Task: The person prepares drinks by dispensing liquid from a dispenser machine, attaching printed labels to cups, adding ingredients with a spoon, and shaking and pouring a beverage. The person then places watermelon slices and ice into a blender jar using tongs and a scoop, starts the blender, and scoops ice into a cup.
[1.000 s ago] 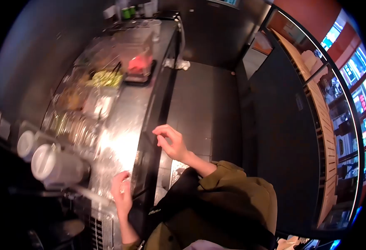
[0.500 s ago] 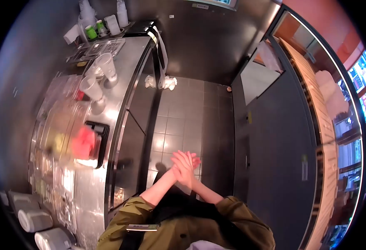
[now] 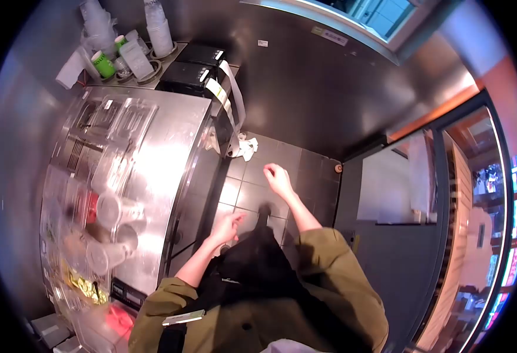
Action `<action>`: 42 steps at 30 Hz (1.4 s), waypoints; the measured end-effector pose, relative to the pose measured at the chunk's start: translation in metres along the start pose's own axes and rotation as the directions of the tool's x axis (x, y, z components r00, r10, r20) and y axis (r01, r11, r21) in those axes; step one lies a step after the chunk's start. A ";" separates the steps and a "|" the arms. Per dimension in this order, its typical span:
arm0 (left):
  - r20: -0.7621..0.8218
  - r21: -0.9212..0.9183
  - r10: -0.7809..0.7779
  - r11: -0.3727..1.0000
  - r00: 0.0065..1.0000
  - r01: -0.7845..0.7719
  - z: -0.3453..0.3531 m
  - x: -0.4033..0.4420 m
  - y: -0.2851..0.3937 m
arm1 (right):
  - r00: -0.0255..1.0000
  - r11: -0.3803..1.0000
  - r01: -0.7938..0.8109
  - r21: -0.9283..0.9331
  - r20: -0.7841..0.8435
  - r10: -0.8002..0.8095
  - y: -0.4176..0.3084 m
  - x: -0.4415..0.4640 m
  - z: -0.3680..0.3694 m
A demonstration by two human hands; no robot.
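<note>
My left hand (image 3: pixel 228 228) is beside the counter's front edge, over the floor, its fingers partly spread and nothing in it. Farther forward and to the right, my right hand (image 3: pixel 278 179) hangs over the tiles with its fingers curled in; no object shows in it. The hands are apart. Left of my left hand, two clear plastic cups stand on the steel counter (image 3: pixel 170 141): one cup (image 3: pixel 110 210) farther back and another cup (image 3: pixel 102 257) nearer me. A small black device (image 3: pixel 128 293) and a pinkish-red item (image 3: pixel 119 319) lie closer to me.
Black printer-like machines (image 3: pixel 196 70) with hanging paper strips sit at the counter's far end. Stacked cups (image 3: pixel 158 32) and a green cup (image 3: pixel 103 63) are behind. Crumpled white paper (image 3: pixel 247 147) lies on the floor. A grey door panel (image 3: pixel 388 259) bounds the right side.
My hands were pressed together before and have now separated, the right forward, the left toward the counter. The view has turned and moved forward, bringing the printers and cups nearer.
</note>
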State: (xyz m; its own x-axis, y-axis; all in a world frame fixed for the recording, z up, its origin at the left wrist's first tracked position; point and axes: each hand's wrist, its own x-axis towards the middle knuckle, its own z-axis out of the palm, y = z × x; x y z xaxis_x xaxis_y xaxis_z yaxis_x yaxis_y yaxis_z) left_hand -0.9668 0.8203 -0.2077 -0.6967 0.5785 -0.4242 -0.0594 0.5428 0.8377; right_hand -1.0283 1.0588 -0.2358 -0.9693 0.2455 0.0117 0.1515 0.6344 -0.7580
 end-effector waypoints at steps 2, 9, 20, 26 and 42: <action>-0.123 0.350 0.172 0.929 0.977 -0.119 -0.023 0.051 -0.013 | 0.997 0.999 0.028 0.039 0.071 -0.031 0.005 0.083 0.010; -0.348 -0.637 -0.494 0.748 0.797 0.185 -0.040 0.207 0.003 | 0.904 0.936 0.221 0.275 0.302 -0.302 -0.009 0.350 0.079; -0.521 -0.835 -0.533 0.479 0.666 -0.271 -0.073 0.362 0.123 | 0.531 0.811 -0.177 0.558 0.748 -0.399 0.026 0.392 -0.014; -0.484 -0.864 -0.563 0.187 0.669 -0.468 -0.059 0.355 0.185 | 0.386 0.826 -0.288 0.484 0.848 -0.363 0.028 0.392 -0.069; -0.555 -0.759 -0.546 0.024 0.627 -0.651 -0.071 0.336 0.223 | 0.339 0.776 -0.337 0.534 0.837 -0.429 -0.017 0.384 -0.085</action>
State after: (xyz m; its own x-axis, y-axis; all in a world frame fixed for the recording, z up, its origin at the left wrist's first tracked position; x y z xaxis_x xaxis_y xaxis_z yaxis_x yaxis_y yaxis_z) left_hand -1.2648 1.0921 -0.1394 -0.8014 -0.2717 -0.5329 -0.0908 -0.8253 0.5574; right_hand -1.3870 1.2044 -0.1626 -0.5556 -0.8027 -0.2169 0.3406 0.0183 -0.9400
